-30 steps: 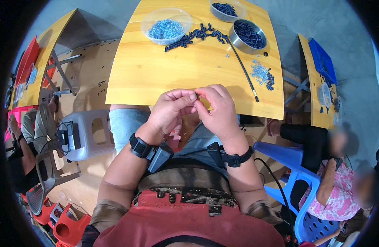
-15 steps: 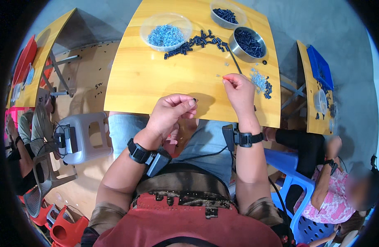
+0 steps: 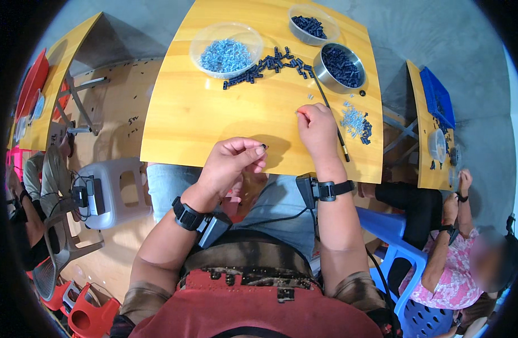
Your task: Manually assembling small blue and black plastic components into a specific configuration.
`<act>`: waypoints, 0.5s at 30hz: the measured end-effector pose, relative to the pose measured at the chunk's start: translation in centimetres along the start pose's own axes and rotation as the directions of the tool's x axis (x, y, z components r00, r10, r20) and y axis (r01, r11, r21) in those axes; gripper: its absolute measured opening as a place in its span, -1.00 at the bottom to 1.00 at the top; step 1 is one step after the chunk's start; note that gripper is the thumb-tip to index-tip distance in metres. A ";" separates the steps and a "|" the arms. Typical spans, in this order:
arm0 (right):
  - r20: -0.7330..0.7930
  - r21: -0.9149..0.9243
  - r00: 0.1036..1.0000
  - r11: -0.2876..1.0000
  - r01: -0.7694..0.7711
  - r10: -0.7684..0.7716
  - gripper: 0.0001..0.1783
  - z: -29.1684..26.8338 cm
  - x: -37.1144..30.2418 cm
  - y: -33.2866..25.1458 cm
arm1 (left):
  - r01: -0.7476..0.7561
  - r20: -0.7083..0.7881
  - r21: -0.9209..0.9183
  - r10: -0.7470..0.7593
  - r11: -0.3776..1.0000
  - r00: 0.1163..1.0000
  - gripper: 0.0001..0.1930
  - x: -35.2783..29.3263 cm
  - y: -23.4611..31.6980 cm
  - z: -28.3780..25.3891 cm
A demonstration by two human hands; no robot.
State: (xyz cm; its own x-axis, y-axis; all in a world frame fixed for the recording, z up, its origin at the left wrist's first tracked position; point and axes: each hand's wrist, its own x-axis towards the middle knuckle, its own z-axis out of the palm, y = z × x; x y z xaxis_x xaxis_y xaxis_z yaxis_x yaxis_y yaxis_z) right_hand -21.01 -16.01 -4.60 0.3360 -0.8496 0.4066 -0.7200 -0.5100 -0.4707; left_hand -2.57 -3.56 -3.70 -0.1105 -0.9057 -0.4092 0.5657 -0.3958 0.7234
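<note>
My left hand (image 3: 233,163) is closed at the table's front edge, thumb and forefinger pinching a small black plastic piece (image 3: 264,147). To its right, my right hand (image 3: 317,128) hovers over the table (image 3: 214,121) with thumb and forefinger pressed together. Whatever tiny thing sits at those fingertips is too small to name. A thin black rod (image 3: 331,112) lies just beyond and right of this hand. Small clear pieces (image 3: 353,120) are heaped to the right, beside a little pile of black pieces (image 3: 366,135).
A clear tub (image 3: 198,63) of bluish clear pieces stands far left on the table. Black pieces (image 3: 261,66) lie scattered beside it. Another clear tub (image 3: 333,35) and a steel bowl (image 3: 361,79) hold black pieces. A person (image 3: 445,270) sits at a table on the right.
My right hand has moved a little left and toward me, and more of the black rod shows beside it. My left hand keeps its pinch on the black piece.
</note>
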 end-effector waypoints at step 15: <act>0.226 0.322 0.970 0.947 0.015 -0.093 -0.93 -5.2 -2.4 -7.2 | -0.115 0.017 0.179 0.114 0.977 0.993 -0.83 -1.1 -0.1 0.5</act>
State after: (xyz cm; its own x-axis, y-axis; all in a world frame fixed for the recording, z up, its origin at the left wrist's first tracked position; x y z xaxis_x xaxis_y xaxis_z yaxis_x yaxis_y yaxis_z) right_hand -19.79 -9.57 1.84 0.5295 -0.8071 0.2612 -0.4809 -0.5392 -0.6913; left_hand -2.93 -2.55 -3.06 -0.0589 -0.9474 -0.3145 0.4189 -0.3095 0.8537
